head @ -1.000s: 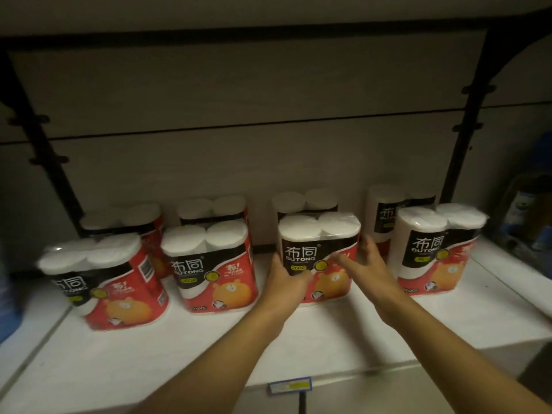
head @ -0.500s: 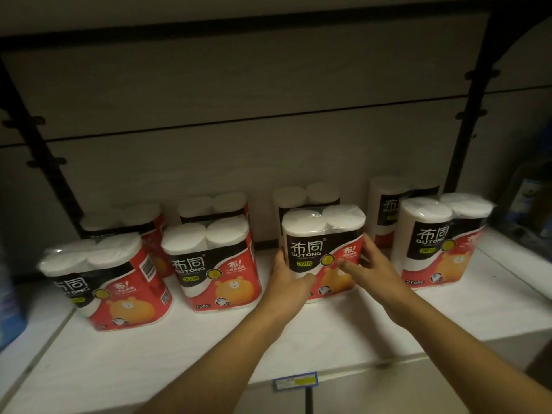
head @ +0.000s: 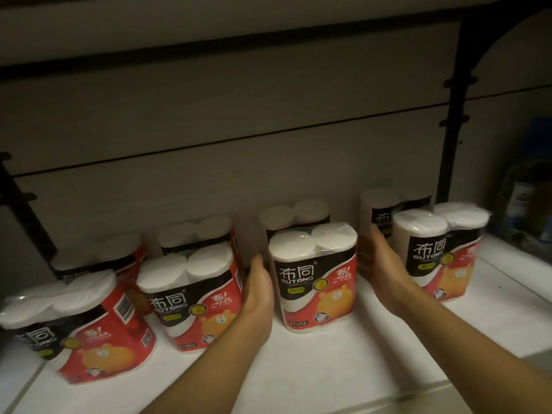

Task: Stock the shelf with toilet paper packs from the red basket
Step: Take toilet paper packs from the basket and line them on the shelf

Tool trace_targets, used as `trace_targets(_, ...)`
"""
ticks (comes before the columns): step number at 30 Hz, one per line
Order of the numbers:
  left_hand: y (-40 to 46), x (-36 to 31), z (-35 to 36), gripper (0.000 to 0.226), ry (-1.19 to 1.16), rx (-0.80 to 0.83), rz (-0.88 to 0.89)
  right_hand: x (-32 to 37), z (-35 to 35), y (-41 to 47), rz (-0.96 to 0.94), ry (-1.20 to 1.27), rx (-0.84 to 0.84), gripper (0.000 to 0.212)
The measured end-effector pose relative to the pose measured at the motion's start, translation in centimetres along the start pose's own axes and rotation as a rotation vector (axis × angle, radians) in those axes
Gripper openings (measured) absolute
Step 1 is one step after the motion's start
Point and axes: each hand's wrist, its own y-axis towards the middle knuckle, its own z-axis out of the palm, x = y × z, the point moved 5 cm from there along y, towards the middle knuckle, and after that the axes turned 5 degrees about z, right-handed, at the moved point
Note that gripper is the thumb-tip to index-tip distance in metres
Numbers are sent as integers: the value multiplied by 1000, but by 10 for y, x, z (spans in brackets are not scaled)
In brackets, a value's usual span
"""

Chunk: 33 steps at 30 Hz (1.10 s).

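Observation:
A red, black and white two-roll toilet paper pack (head: 316,282) stands upright on the white shelf (head: 343,369), in the front row. My left hand (head: 259,286) lies flat along its left side, fingers straight. My right hand (head: 380,264) is at its right side, fingers straight, reaching between it and the rightmost front pack (head: 439,249). Whether the right hand touches the pack I cannot tell. Two more front packs stand to the left, one beside my left hand (head: 194,297) and a tilted one at the far left (head: 80,330). The red basket is out of view.
A back row of several packs (head: 294,218) stands against the grey back panel. Black shelf uprights rise at the left (head: 27,234) and right (head: 454,115). Blurred bottles (head: 525,201) fill the neighbouring bay at the right. The shelf's front strip is bare.
Both hands slid from the pack's front face to its two sides and straightened. The pack has been pulled slightly forward. The camera moved closer and a little left.

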Motion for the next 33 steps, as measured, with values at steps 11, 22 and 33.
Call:
trace_targets(11, 30, 5, 13, 57, 38, 39, -39, 3, 24, 39, 120, -1, 188, 47)
trace_targets(22, 40, 17, 2, 48, -7, 46, -16, -5, 20, 45, 90, -37, 181, 47)
trace_targets(33, 50, 56, -25, 105, -29, -159, 46, -13, 11, 8, 29, 54, 27, 39)
